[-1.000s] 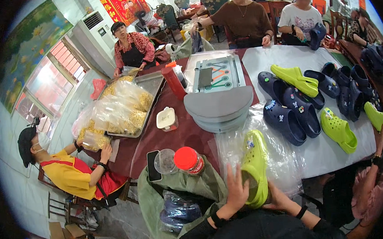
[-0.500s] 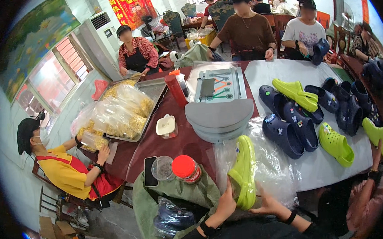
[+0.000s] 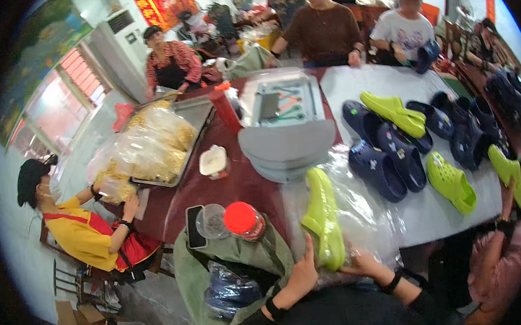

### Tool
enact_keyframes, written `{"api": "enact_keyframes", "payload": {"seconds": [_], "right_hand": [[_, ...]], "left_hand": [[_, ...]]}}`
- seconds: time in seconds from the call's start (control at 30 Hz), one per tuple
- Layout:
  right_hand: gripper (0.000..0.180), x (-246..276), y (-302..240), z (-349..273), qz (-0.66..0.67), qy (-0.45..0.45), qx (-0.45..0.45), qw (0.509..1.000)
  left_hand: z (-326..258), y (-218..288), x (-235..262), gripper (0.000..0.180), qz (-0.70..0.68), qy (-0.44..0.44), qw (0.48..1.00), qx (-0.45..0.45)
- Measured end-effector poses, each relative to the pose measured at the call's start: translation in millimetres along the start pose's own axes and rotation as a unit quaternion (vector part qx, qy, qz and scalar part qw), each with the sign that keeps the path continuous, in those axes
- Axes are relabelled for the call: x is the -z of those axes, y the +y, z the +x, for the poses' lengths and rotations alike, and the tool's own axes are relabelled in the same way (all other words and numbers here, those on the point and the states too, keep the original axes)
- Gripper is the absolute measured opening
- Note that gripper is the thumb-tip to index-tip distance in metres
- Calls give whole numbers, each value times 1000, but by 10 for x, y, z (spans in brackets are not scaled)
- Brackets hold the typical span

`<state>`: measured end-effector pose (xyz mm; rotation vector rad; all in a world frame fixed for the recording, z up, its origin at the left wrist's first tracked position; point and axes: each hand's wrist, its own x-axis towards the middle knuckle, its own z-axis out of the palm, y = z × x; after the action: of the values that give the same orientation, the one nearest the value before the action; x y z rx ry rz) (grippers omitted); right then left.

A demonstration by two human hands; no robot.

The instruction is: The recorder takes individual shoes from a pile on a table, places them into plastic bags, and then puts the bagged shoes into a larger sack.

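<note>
A lime-green clog (image 3: pixel 323 215) stands lengthwise between my hands at the near table edge, over clear plastic bags (image 3: pixel 364 218). My left hand (image 3: pixel 303 274) holds its left side, with the index finger stretched along it. On the other side, my right hand (image 3: pixel 367 265) grips the heel end, its fingertips partly hidden behind the clog. Dark blue clogs (image 3: pixel 377 169) with small charms lie to the right, beside another lime-green clog (image 3: pixel 452 182). One more lime-green clog (image 3: pixel 395 114) rests on top of the blue ones.
A grey machine (image 3: pixel 288 145) stands ahead. A red-lidded jar (image 3: pixel 244 220), a phone (image 3: pixel 196 226) and a green sack (image 3: pixel 190 282) holding wrapped blue items are at my left. A co-worker's hands hold a lime-green clog (image 3: pixel 509 175) at far right. Others sit or stand around the table.
The view has shifted a little, so the scene sits higher and further left. My left index finger now stretches along the clog's side. Both hands stay at the clog.
</note>
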<state>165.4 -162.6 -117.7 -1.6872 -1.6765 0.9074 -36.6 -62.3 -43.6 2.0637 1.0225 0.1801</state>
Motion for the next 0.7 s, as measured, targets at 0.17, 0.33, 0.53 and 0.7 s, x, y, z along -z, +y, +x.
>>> {"api": "enact_keyframes", "payload": {"seconds": [0.17,0.33,0.53,0.7], "right_hand": [[93,18,-291,89,-28,104,80,991],[85,61,-494,113,-10,80,-32,996],[81,104,-442,23,16,90,-40,995],[75,121,-446,62,-130,47,19,990]], "left_hand": [[-30,-112,-114,46,34,74,991,-110],[-59,-168,-91,13,66,13,991,-113],[-65,160,77,52,-25,131,988,-73],[274,120,82,60,184,152,940,-244]]}}
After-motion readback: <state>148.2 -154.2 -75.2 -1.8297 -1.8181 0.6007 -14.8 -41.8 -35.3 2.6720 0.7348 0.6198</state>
